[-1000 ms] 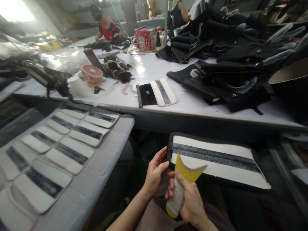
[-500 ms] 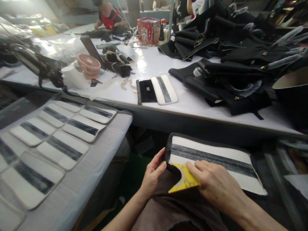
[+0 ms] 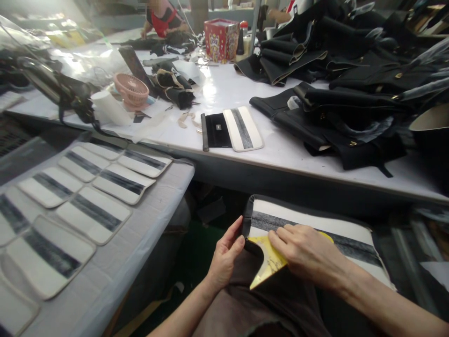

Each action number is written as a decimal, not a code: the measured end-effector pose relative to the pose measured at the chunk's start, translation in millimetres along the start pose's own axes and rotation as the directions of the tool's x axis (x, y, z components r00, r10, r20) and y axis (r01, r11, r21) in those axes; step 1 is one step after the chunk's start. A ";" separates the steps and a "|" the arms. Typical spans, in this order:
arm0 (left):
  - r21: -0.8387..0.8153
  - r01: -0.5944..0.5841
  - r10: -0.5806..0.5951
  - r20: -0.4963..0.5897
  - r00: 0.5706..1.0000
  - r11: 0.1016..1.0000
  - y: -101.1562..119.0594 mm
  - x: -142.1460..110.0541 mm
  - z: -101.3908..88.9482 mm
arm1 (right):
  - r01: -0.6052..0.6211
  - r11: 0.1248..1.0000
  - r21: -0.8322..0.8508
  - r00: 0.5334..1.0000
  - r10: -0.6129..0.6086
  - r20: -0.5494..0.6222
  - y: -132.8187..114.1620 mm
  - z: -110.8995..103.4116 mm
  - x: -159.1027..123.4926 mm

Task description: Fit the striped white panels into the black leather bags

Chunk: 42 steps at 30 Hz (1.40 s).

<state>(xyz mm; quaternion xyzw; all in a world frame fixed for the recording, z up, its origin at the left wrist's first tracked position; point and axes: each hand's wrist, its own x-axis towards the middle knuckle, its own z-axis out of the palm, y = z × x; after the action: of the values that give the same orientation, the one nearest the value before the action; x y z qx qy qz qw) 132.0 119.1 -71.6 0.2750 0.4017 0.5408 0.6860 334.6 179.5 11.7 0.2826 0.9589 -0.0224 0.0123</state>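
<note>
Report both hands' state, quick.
Left hand: closed, pinching the black edge of the striped panel.
Right hand: closed, gripping the yellow tool.

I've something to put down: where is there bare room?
On the white table, between the red box and the striped flap, and right of that flap, in front of the black bags. The side table offers a strip between its striped panels and right edge. Crowded: around the pink fan, under the bags.

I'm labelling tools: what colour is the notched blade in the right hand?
Yellow, seen best in the head view.
</note>
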 end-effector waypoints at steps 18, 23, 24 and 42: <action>0.189 -0.043 0.053 -0.049 0.997 0.981 2.3 3.3 7.7 | 0.110 0.991 -0.070 0.992 -0.114 -0.052 6.7 10.2 -2.3; 0.246 -0.090 0.108 -0.062 0.992 0.965 -1.3 3.6 13.8 | 0.055 0.998 0.036 0.996 -0.052 -0.075 5.4 7.1 -12.2; 0.258 -0.099 0.121 -0.071 0.990 0.961 -2.8 3.1 15.0 | 0.025 0.995 0.096 0.998 -0.019 -0.065 5.7 4.7 -16.2; 0.149 -0.022 0.041 -0.121 0.992 0.989 -4.7 -14.0 10.9 | -0.134 0.967 0.218 0.948 0.062 0.312 5.9 -30.5 23.9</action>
<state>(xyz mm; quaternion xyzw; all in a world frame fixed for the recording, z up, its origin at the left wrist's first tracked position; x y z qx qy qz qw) 142.5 105.0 -66.1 0.2974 0.4779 0.5362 0.6290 317.4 198.9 41.1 0.3229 0.9208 -0.1787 0.1264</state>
